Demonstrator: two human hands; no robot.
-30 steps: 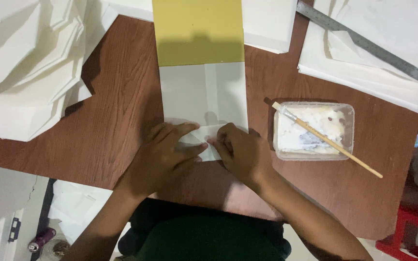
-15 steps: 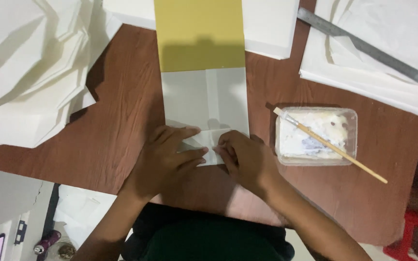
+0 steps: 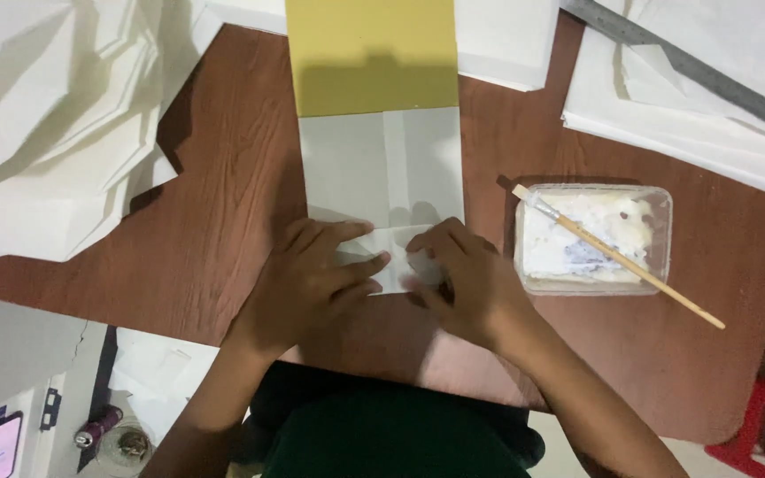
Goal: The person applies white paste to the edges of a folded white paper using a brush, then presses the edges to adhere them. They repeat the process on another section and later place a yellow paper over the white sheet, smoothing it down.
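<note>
Left hand (image 3: 312, 279) and right hand (image 3: 467, 279) flat, fingers spread, pressing folded bottom flap of white paper bag (image 3: 382, 173). Nothing gripped. Bag lies mid worktop (image 3: 214, 221), yellow board (image 3: 371, 53) sticking out its top. Glue tub (image 3: 591, 237) with brush (image 3: 617, 257) just right. Loose white sheets (image 3: 46, 124) far left.

Single head view, looking steeply down, close over table (image 3: 214, 230).

A white folded paper piece (image 3: 382, 181) lies flat lengthwise, its near end creased upward
</note>
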